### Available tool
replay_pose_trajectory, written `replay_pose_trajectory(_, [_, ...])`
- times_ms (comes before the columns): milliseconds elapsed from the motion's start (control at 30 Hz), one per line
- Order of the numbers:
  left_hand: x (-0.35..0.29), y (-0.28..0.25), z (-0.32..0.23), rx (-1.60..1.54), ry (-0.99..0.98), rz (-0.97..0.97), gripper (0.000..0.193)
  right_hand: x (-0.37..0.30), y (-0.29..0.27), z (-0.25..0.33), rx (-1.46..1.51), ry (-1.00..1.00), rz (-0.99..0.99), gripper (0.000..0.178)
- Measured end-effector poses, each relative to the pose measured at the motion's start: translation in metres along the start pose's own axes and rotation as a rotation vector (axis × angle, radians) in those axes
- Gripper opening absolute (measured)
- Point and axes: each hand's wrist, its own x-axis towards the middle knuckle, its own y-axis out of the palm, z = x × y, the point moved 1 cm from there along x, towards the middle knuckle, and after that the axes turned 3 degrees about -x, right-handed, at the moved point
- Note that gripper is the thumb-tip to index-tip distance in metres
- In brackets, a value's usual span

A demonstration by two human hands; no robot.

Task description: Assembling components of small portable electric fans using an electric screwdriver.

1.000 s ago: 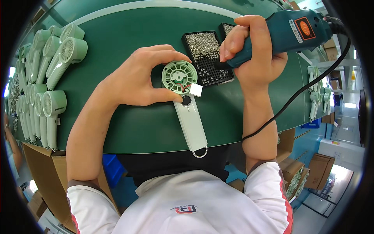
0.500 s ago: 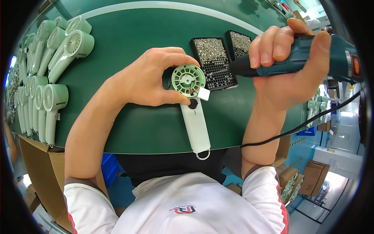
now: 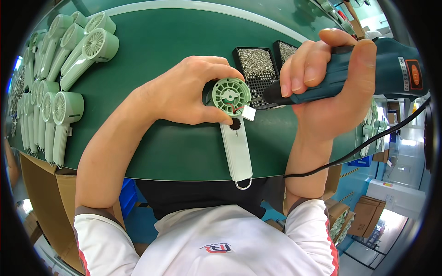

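My left hand (image 3: 191, 92) curls around the round head of a pale green handheld fan (image 3: 237, 152), thumb below it and fingers above. The fan's head is uncovered, showing ribs, a central hub, red wires and a small white connector (image 3: 248, 113). Its handle points toward me, with a dark round button and a metal loop at the end. In my right hand (image 3: 331, 87) is a dark teal electric screwdriver (image 3: 359, 69), held sideways. Its black nose points left at the fan head, with the bit's tip close to the head's right edge; whether they touch I cannot tell.
Black trays of small screws (image 3: 255, 64) sit behind the screwdriver's nose. Several assembled green fans (image 3: 66, 108) stand in rows at the left. The screwdriver's black cable (image 3: 359, 154) hangs across the right. A cardboard box (image 3: 43, 198) is below the table's left edge.
The screwdriver has moved left and slightly down, bringing its bit from over the screw tray to beside the fan head. My left hand and the fan appear slightly further right.
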Motion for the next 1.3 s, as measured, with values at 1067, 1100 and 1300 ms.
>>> replay_pose_trajectory(1067, [0.004, -0.001, -0.006, 0.019, -0.045, 0.056, 0.063, 0.0, -0.03, -0.016, 0.408, -0.13, -0.236, 0.029])
replay_pose_trajectory(1100, [0.004, -0.001, -0.006, 0.025, -0.053, 0.056, 0.064, -0.002, -0.027, -0.023, 0.406, -0.129, -0.245, 0.029])
replay_pose_trajectory(1300, [0.004, -0.004, -0.009, 0.045, -0.066, 0.059, 0.065, -0.008, -0.028, -0.053, 0.154, -0.048, -0.346, 0.032])
